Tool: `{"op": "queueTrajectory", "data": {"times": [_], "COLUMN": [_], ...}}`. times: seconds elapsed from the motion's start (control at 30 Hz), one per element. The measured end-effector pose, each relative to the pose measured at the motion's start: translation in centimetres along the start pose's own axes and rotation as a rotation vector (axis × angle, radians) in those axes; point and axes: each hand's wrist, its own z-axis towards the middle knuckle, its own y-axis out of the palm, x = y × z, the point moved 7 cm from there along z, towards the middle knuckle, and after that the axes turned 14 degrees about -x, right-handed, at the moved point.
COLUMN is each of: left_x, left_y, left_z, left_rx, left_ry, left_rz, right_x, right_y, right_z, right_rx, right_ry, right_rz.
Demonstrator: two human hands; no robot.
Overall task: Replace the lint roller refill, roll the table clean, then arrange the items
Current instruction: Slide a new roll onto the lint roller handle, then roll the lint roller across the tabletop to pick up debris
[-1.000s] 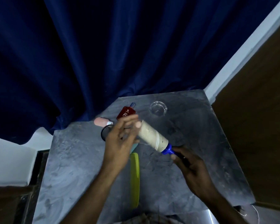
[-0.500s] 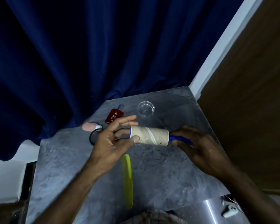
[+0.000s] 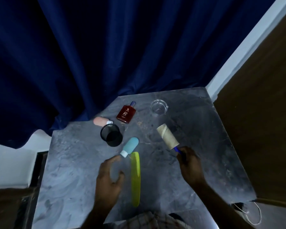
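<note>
The lint roller's tan, cardboard-coloured roll (image 3: 168, 136) points away and to the left, just above the grey marble table (image 3: 205, 146). My right hand (image 3: 191, 166) grips its blue handle (image 3: 178, 150) at the near end. My left hand (image 3: 108, 179) is blurred, low at the near left beside the comb, with fingers curled around something pale that I cannot make out. It is apart from the roller.
A yellow-green comb (image 3: 135, 177) lies lengthwise between my hands. Behind it are a light blue bottle (image 3: 130, 146), a black mesh cup (image 3: 111, 135), a pink bottle (image 3: 100, 121), a red flask (image 3: 126, 114) and a glass dish (image 3: 158, 107). A blue curtain (image 3: 106, 55) hangs behind.
My left hand has let go of the roll's far end and dropped toward me, left of the comb. The roller has swung from level to pointing away, still in my right hand.
</note>
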Motion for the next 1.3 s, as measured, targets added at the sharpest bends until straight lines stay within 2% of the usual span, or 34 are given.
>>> {"op": "queueTrajectory", "data": {"times": [0.07,0.17,0.27,0.37,0.53,0.7,0.87,1.1,1.3], "left_x": [-3.1,-5.2,-4.4,-2.0,0.9,1.3,0.2,-2.1,-2.1], "left_y": [-0.3,0.2,2.0,6.0,12.3,16.1,16.7,16.5,16.7], "left_z": [-0.6,0.0,1.3,2.9,7.3,12.0,14.5,15.6,15.7], "left_rx": [0.066,0.047,-0.03,-0.176,-0.302,-0.402,-0.426,-0.498,-0.506], "left_ry": [-0.108,-0.137,0.057,0.263,0.218,0.12,0.085,0.054,0.083], "left_rz": [0.098,0.291,0.385,0.519,0.669,0.76,0.87,1.048,1.103], "right_x": [0.6,1.1,1.3,1.7,3.0,5.2,5.7,5.5,6.1], "right_y": [2.2,5.0,6.6,7.1,5.9,4.8,4.5,5.9,5.6], "right_z": [0.7,1.8,2.5,2.7,1.9,1.6,2.1,3.4,3.9], "right_rx": [-0.02,-0.048,-0.038,-0.016,0.045,-0.061,-0.119,-0.194,-0.184], "right_ry": [0.066,0.123,0.165,0.208,0.242,0.33,0.322,0.287,0.24], "right_rz": [0.024,0.016,0.011,0.014,0.022,-0.167,-0.281,-0.294,-0.352]}}
